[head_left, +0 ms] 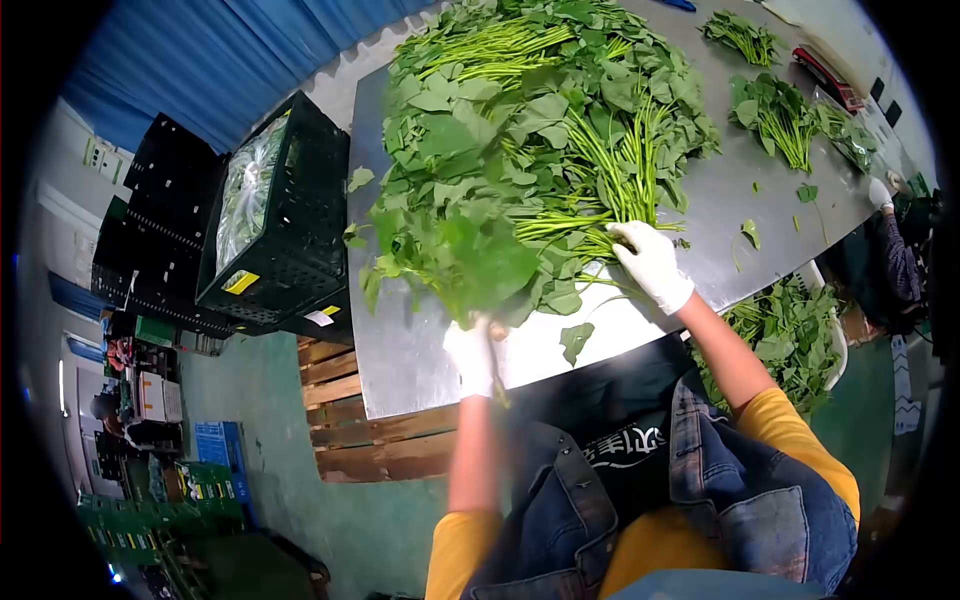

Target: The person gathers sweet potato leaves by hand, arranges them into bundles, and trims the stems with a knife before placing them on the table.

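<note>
We hold a bunch of leafy greens (478, 265) upright over the near edge of the steel table (420, 360), our left hand (470, 355) clenched around the gathered stems at the bottom — the leaves fan out above the fist, which keeps the stems lined up and the bundle in one piece. Our right hand (652, 262), gloved in white like the left, rests on the stems at the near side of the big pile of greens (545, 130); its fingers curl over a few stalks, though we cannot tell whether they are pinched or only touched. The pile lies with its stems pointing toward us — so a stalk can be drawn out by its end and added to the bunch.

Farther along the table lie small sorted bunches (775, 110), well apart from the pile, and loose leaves (576, 338) are scattered on the bare metal near us. Beside our right arm a tub of trimmings (790, 335) sits below the table edge. To the left stands a black crate (275, 215) tilted on its side, and a wooden pallet (370, 440) shows under the table. Another person's gloved hand (879, 192) works at the far right end.
</note>
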{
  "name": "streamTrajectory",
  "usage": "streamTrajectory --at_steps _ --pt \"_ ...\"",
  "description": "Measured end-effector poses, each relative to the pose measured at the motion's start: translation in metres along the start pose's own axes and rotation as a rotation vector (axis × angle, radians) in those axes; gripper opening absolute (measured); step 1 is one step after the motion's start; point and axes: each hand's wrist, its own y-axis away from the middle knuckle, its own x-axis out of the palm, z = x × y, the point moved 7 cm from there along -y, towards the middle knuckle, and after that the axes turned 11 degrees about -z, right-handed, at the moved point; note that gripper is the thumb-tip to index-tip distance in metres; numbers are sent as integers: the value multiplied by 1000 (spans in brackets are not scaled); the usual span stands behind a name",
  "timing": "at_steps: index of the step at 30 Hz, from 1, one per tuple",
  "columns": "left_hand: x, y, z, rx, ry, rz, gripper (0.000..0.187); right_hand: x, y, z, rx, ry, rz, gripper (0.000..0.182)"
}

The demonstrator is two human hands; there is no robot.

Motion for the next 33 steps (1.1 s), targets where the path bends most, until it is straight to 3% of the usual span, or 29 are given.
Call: streamTrajectory --at_steps 3,5,6,7,8,10,11,13,15,17,19,20,21,23,24,26,27,29,30,33 --pt "8 -3 18 87 -83 -25 22 16 -17 12 -115 23 -56 23" --pt "7 -2 27 128 -121 -43 23 42 -34 3 -41 289 74 23" --pt "5 -4 29 177 -154 -59 24 52 -39 -3 -111 398 102 27" --pt "4 -9 33 228 -186 -77 25 74 -40 -24 -130 545 193 22" --pt "2 -25 63 239 -198 -89 26 90 -40 -43 -232 597 152 13" --pt "-20 -14 27 165 -222 -82 25 99 -37 -56 -406 590 66 9" --pt "-28 -7 12 90 -242 -69 23 102 -40 -67 -263 593 157 9" --pt "-43 -8 11 34 -132 -79 20 65 -47 -38 -205 221 137 13" --pt "-56 -9 10 176 -222 -40 18 43 -63 -22 121 -196 247 25" --pt "-58 -18 30 180 -224 -100 17 33 -70 -20 471 -504 232 25" --pt "-51 -22 55 -175 123 -73 18 -1 -83 16 442 -635 104 24" --pt "-51 -27 67 -189 113 -24 36 -8 -87 19 429 -618 31 23" --pt "-52 -23 62 -191 116 -18 36 -20 -90 37 483 -664 47 23" --pt "-69 -15 53 -286 340 -222 52 -27 -91 44 515 -739 53 27" --pt "-78 -17 60 -227 407 -217 64 -22 -86 41 512 -702 94 29" --pt "-85 4 9 -176 546 -229 20 1 -65 26 585 -622 225 31" --pt "-84 6 -9 -167 630 -200 9 11 -52 27 647 -621 363 30" --pt "-82 -3 -15 -151 636 -42 22 30 -25 19 806 -711 428 25" --pt "-76 0 -20 -155 724 -31 29 37 -18 14 837 -752 420 23" --pt "-46 15 -35 -183 664 270 33 36 -10 29 857 -817 366 22"
